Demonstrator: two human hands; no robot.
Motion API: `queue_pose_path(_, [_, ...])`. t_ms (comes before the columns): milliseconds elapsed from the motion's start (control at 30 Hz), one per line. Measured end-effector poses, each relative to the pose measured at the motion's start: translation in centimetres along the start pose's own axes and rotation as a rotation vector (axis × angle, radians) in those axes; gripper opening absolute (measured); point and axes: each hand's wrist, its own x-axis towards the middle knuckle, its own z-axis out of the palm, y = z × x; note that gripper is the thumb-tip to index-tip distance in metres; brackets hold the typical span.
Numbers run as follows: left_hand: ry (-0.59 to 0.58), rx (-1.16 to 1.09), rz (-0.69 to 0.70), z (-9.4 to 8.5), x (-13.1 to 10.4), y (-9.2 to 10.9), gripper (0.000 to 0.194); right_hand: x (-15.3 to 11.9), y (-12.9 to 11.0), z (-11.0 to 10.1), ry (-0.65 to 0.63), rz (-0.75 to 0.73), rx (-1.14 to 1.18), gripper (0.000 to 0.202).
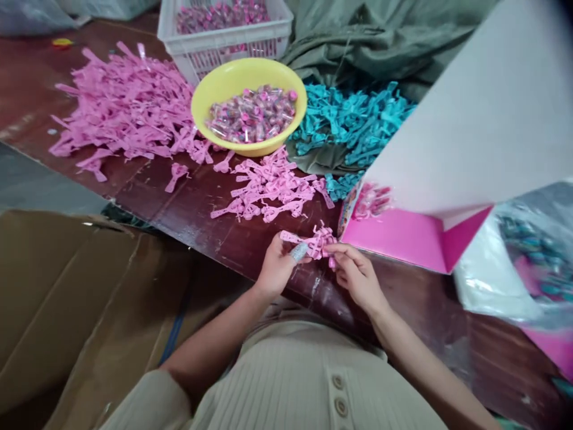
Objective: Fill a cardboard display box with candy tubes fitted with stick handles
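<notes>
The cluster of pink plastic pieces (320,242) sits at the centre of the frame, just above the dark red tabletop (224,242) and between the two hands, touching both. It looks light and fairly stiff, probably with a little spring in its thin parts; the narrow curled bits at its right end seem the likeliest to bend or snag, so the flat strip sticking out to the left makes the surer place to hold. The left hand (275,269) is partly closed there, its thumb (wrapped in a silvery cover (299,252)) laid along the strip and its fingers curled behind. The right hand (358,278) comes in from the lower right, half curled, with the fingertips drawn together at the curled end; blur keeps me from telling how firmly it pinches, or exactly how many pieces are held. The smooth plastic may be slightly slippery. A small pink heap (273,188) lies just above the hands, and the open pink-and-white box (394,236) stands just right of the cluster.
</notes>
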Motion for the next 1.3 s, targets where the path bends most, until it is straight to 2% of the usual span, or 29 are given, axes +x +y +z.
queue_pose_path(67, [-0.015,-0.102,-0.101,1.0,-0.1,0.0,0.053,0.1,-0.7,-0.4,0.06,0.041,0.107,0.034])
queue_pose_path(133, [-0.074,-0.04,-0.15,1.2,0.0,0.4,0.058,-0.1,-1.6,-1.1,0.075,0.045,0.142,0.033])
queue_pose_path(267, [-0.237,0.192,-0.239,1.3,0.0,1.8,0.048,-1.0,-2.8,-2.7,0.043,0.016,0.16,0.03])
queue_pose_path(400, [-0.276,0.212,-0.278,2.0,-0.1,2.8,0.053,-1.3,-3.3,-4.4,0.026,-0.066,0.086,0.03])
queue_pose_path(600, [-0.456,0.453,-0.22,3.5,-0.1,4.0,0.022,-1.0,-4.7,-6.8,-0.088,-0.126,-0.036,0.032])
queue_pose_path(700, [-0.555,0.555,-0.158,4.2,-0.1,4.8,0.027,-1.1,-5.6,-7.9,-0.189,-0.107,-0.119,0.033])
queue_pose_path(767, [-0.592,0.581,-0.044,4.5,0.0,5.2,0.026,-1.3,-6.1,-8.4,-0.257,-0.092,-0.174,0.033])
queue_pose_path(833, [-0.582,0.582,0.033,4.7,0.1,5.2,0.02,-1.5,-6.6,-8.8,-0.29,-0.093,-0.222,0.033])
queue_pose_path(933, [-0.529,0.603,0.0,5.0,0.0,4.7,0.018,-1.9,-6.9,-8.8,-0.283,-0.115,-0.299,0.032])
queue_pose_path(1000, [-0.478,0.62,0.027,5.3,-0.3,4.4,0.019,-2.1,-6.9,-8.5,-0.245,-0.136,-0.339,0.032])
queue_pose_path(1200, [-0.347,0.723,0.378,6.1,-1.2,3.7,0.02,-2.5,-5.9,-6.6,-0.037,-0.121,-0.202,0.032])
queue_pose_path(1300, [-0.371,0.764,0.417,5.5,-0.7,3.5,0.019,-2.4,-5.9,-6.5,-0.049,-0.059,-0.215,0.035])
